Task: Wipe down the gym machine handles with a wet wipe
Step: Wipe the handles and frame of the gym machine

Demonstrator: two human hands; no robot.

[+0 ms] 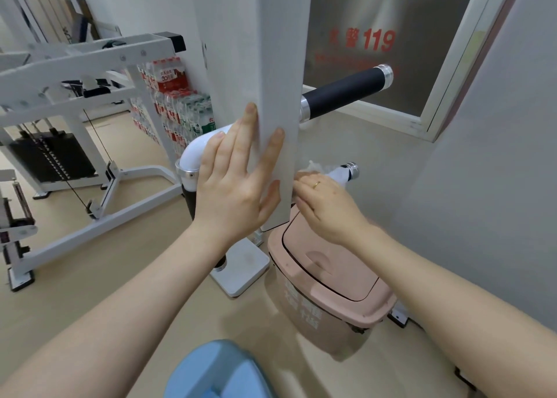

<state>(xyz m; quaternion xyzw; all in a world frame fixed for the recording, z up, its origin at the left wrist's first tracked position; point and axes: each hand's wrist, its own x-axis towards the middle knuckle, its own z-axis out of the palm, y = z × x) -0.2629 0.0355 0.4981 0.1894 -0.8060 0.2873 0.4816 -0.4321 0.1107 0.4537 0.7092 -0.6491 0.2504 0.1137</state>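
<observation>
1. My left hand (232,183): fingers (247,126) straight and slightly spread, laid flat against the white upright post (265,96) of the machine; thumb (269,199) apart from the rest, resting along the post's near edge. It holds nothing, only presses

2. My right hand (327,202): reaches behind the post from the right side. Fingers close together and curled over the wet wipe (315,168), which bunches up white just beyond my knuckles. A gold ring (316,184) on one finger. The fingertips are hidden behind the post, so I cannot tell how tightly they close

3. Lower handle (343,172): pale grip with a chrome end cap, sticking out to the right just past my right fingers; the wipe touches its inner end

4. Upper handle (343,95): black grip with chrome collars, well above my right hand, projecting right from the post; neither hand touches it

5. White curved tube (196,153): just left of my left fingers, bending down into a black grip (190,199) behind my left wrist

6. Pink lidded bin (328,280): on the floor directly beneath my right hand

7. Stacked bottled water packs (177,102): beyond my left fingertips, against the wall

8. White weight machine frame (78,96): far left of both hands
</observation>
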